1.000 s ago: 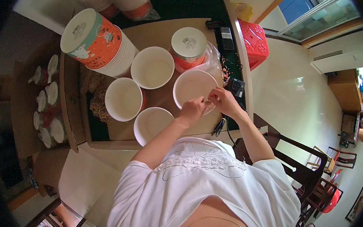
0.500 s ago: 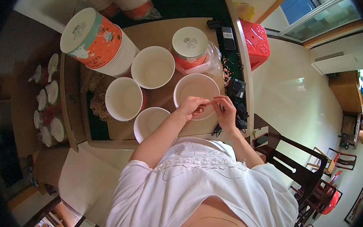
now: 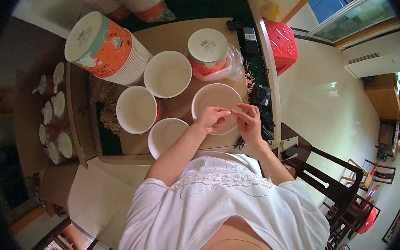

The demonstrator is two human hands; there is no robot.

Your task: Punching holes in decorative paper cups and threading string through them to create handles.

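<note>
My left hand and my right hand meet over a white paper tub, their fingertips pinched close together. Whatever small thing lies between the fingers is too tiny to make out. Beside my left forearm stands another open tub. Two more open tubs, one at the left and one farther back, sit on the board. Behind the tub under my hands, an upturned tub rests on a clear plastic bag with pinkish contents.
A tall stack of orange and green printed tubs leans at the back left, near shredded brown paper. Small pink and white bits lie scattered at the right, by black devices. A red stool stands beyond the table.
My right fingers have lifted and spread slightly, while the left hand stays nearly in place. The tubs look unmoved apart from a slight shift of the view.
</note>
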